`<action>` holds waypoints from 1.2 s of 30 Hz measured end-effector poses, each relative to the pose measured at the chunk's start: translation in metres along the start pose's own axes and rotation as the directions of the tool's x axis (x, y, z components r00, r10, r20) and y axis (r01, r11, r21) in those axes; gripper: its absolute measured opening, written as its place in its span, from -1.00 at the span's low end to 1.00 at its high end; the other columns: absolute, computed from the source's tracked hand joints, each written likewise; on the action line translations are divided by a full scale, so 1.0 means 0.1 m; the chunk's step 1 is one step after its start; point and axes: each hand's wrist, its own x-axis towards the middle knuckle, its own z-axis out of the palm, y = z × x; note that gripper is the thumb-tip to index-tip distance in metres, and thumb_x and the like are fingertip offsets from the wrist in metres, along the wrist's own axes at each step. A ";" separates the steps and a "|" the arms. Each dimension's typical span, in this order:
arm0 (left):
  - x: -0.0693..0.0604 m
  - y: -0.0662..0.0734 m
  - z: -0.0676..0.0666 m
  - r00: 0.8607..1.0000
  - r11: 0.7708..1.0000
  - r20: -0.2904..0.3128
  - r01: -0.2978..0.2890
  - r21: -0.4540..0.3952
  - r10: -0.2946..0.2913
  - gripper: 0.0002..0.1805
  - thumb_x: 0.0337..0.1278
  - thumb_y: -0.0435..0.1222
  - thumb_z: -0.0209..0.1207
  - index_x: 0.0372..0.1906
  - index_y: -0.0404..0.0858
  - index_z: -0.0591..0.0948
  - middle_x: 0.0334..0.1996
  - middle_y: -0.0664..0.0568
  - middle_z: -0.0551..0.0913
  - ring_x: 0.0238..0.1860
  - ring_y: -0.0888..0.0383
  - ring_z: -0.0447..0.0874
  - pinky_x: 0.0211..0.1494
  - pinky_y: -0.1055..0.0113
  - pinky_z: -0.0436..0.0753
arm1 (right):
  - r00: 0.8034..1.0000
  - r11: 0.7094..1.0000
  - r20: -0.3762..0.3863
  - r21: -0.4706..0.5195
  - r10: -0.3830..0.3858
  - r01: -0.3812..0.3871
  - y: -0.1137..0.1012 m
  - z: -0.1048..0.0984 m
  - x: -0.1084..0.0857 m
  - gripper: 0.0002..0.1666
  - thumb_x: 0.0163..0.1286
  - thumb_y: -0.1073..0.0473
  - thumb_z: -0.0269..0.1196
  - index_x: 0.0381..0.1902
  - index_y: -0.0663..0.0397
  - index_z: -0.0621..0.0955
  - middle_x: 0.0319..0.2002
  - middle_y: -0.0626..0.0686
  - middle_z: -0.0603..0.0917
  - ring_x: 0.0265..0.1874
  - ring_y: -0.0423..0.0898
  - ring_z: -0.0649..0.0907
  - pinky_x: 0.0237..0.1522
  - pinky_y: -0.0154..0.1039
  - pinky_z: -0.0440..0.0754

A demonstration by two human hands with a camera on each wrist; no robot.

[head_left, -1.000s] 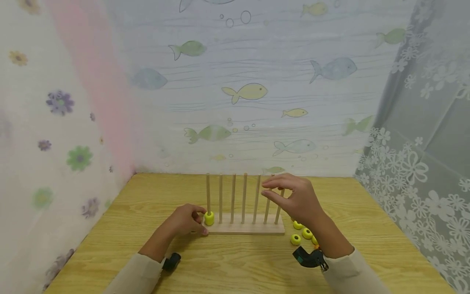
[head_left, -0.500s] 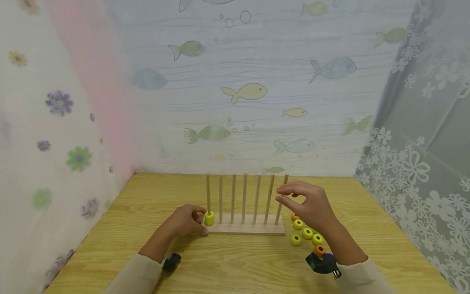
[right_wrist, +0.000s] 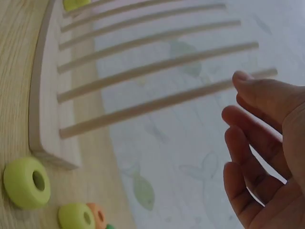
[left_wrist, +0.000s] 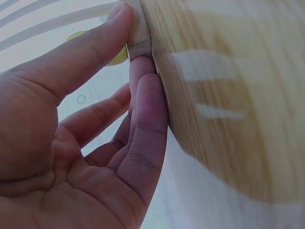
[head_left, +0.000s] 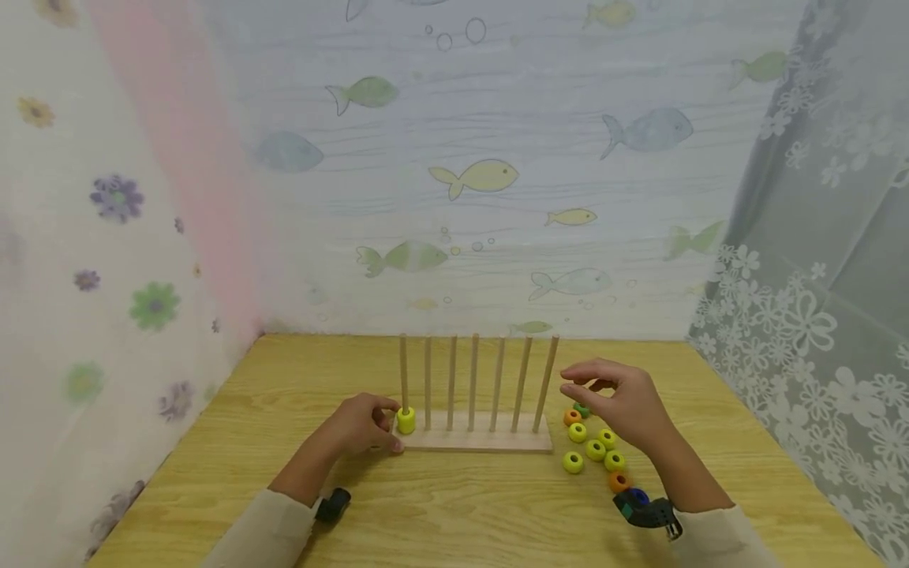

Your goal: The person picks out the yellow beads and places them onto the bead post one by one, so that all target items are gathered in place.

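A pale wooden peg stand (head_left: 472,440) with several upright dowels stands on the table. Yellow beads (head_left: 405,421) sit low on its leftmost peg; the exact number is hard to tell. At the stand's left end my left hand (head_left: 362,426) grips the base. The left wrist view shows the thumb (left_wrist: 90,52) on one side of the base end and fingertips (left_wrist: 151,90) at its edge. My right hand (head_left: 625,398) hovers right of the last peg, above loose beads, with thumb and fingers apart. Nothing is between them in the right wrist view.
Loose yellow beads (head_left: 595,450) lie right of the stand, among orange ones (head_left: 619,482), a green one (head_left: 581,409) and a blue one (head_left: 639,496), partly covered by the right wrist camera (head_left: 649,511). A fish-patterned curtain (head_left: 483,237) hangs behind the table (head_left: 454,505).
My right hand has moved right and slightly down, away from the pegs toward the loose beads, uncovering the right pegs and more beads. The left hand has stayed put.
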 end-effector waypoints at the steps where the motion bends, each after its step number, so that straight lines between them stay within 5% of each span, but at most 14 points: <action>1: 0.00 0.00 0.00 1.000 1.000 0.000 0.001 0.001 -0.001 -0.24 -0.12 -0.21 0.64 0.30 -0.19 0.64 -0.32 0.01 0.61 -0.38 0.11 0.54 -0.36 0.25 0.53 | 0.999 0.999 0.020 0.027 0.025 -0.025 0.05 -0.02 -0.01 -0.81 0.40 0.09 0.43 -0.05 -0.23 0.81 -0.01 -0.08 0.79 -0.21 -0.24 0.72 -0.17 -0.34 0.70; 9: 0.02 0.01 0.01 1.000 1.000 0.000 -0.001 0.013 0.001 -0.24 -0.14 -0.20 0.65 0.29 -0.18 0.64 -0.33 0.02 0.61 -0.37 0.11 0.53 -0.35 0.25 0.51 | 0.966 0.964 0.197 0.175 0.167 -0.202 0.45 -0.16 -0.08 -0.72 0.46 0.06 0.38 0.05 -0.02 0.78 0.05 0.11 0.78 -0.17 -0.03 0.81 -0.14 -0.18 0.77; 15: 0.02 0.01 0.00 1.000 1.000 -0.003 -0.005 0.013 0.005 -0.24 -0.14 -0.20 0.65 0.29 -0.18 0.65 -0.33 0.02 0.61 -0.37 0.11 0.53 -0.34 0.25 0.53 | 0.921 0.932 0.317 0.205 0.225 -0.299 0.71 -0.24 -0.15 -0.65 0.48 0.06 0.36 0.15 0.01 0.74 0.13 0.16 0.74 -0.03 -0.10 0.77 -0.03 -0.20 0.74; 24: -0.01 0.02 0.00 1.000 1.000 -0.003 -0.002 -0.009 0.002 -0.26 -0.13 -0.23 0.65 0.27 -0.19 0.65 -0.32 0.01 0.61 -0.38 0.11 0.53 -0.35 0.25 0.53 | 0.867 0.866 0.435 0.304 0.244 -0.397 0.97 -0.32 -0.27 -0.53 0.53 0.20 0.29 0.31 0.28 0.60 0.27 0.35 0.62 0.17 0.07 0.70 0.08 -0.31 0.68; 36: -0.02 0.02 0.00 1.000 1.000 0.000 0.002 -0.008 -0.002 -0.26 -0.12 -0.24 0.64 0.29 -0.20 0.65 -0.31 0.00 0.61 -0.37 0.10 0.53 -0.35 0.25 0.54 | 0.831 0.839 0.515 0.342 0.209 -0.423 1.17 -0.36 -0.38 -0.49 0.51 0.31 0.27 0.35 0.38 0.53 0.30 0.34 0.59 0.18 0.05 0.68 0.11 -0.26 0.68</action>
